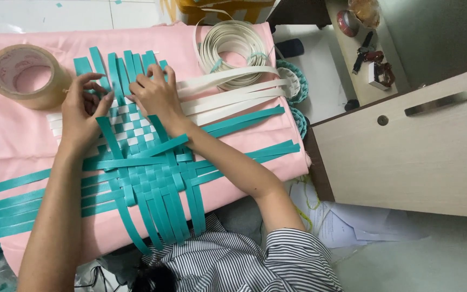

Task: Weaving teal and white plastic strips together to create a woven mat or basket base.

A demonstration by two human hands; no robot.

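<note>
Overhead view of a weaving in progress, places given relative to the woven mat (147, 162) of teal and white strips, which lies on a pink cloth (12, 135) covering the table. Nearest the camera, below the mat, a striped sleeve (244, 259) and dark hair fill the lower edge; the cloth's near border is hidden behind them. Loose teal strip ends (12, 205) run left from the mat and are cut off by the frame edge; others run right toward the cloth's edge. At the mat's far end, the left hand (82, 111) curls its fingers over an upright teal strip, thumb and forefinger pinching near it; whether the strip is actually gripped cannot be told. Just beside it, the right hand (155, 97) presses down on the white strips (228, 94), fingers bent and grasping at a strip end hidden beneath them. Left of the hands stands a roll of brown packing tape (25, 75). Beyond the mat to the right lies a coil of white strip (233, 40), partly overlapping a teal woven piece (298, 86) mostly concealed by the cloth. Right of the mat stands a pale cabinet (406, 157) with a metal handle.
</note>
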